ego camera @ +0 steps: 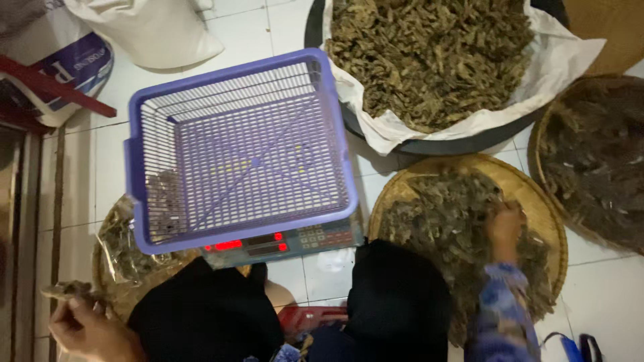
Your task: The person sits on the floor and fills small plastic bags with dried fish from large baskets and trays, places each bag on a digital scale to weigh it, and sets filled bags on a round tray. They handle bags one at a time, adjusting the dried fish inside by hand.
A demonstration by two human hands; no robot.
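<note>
My left hand [84, 325] is at the lower left, fingers closed on a small clump of dried brownish leaves [67, 289]. My right hand [506, 228] reaches into the pile of dried leaves [443, 214] on a round woven tray [537, 194] at the right; it is blurred, and its fingers are buried in the leaves. Between the hands stands a purple plastic mesh basket [241, 147] on a digital scale [282, 243] with a red lit display. The basket holds only a few leaf bits at its left side.
A large dark basin lined with white paper [537, 74], heaped with dried leaves, sits at the top. Another woven tray [597, 161] of darker leaves is at the right edge. A clear bag of leaves [117, 248] lies left of the scale. White sacks [154, 30] lie at the upper left.
</note>
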